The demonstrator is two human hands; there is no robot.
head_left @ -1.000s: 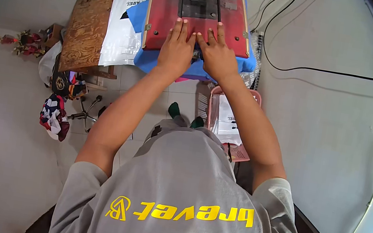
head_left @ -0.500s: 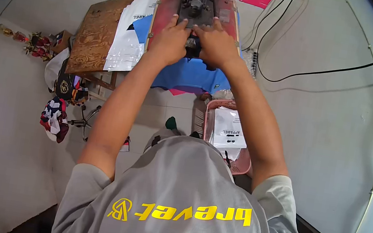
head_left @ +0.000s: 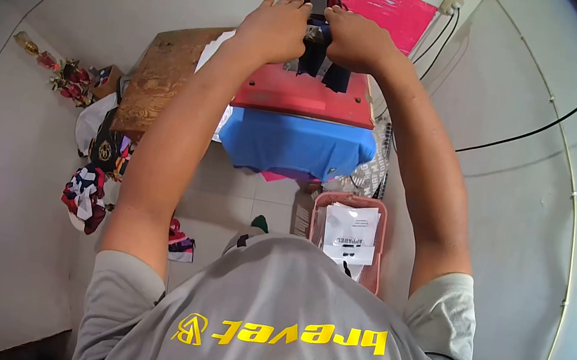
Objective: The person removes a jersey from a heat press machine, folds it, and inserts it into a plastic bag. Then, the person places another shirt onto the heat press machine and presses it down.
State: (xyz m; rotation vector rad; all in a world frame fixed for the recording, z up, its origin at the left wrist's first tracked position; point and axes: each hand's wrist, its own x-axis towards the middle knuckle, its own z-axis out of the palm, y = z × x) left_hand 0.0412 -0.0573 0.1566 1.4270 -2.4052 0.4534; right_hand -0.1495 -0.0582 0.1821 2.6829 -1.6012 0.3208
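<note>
A heat press has a red lid (head_left: 303, 95) over blue fabric (head_left: 298, 143), which hangs down at the front. Above the lid, a dark wrapped handle (head_left: 318, 35) shows between my hands. My left hand (head_left: 275, 29) rests against its left side, palm down, with its fingers stretched forward. Against the right side lies my right hand (head_left: 361, 42), its fingertips pointing forward and inward. Neither hand's fingers visibly wrap round the handle; the palms hide part of it.
On the left stands a wooden table (head_left: 161, 75) with white packages partly behind my left arm. A pink basket (head_left: 376, 259) of white packages (head_left: 351, 225) sits on the floor at the right. Black cables (head_left: 540, 138) hang by the right wall. Bundled clothes (head_left: 83, 199) lie at the left.
My hands have moved forward and up in the view, from the lid onto the handle area. The lid's front edge and the blue fabric now show more fully.
</note>
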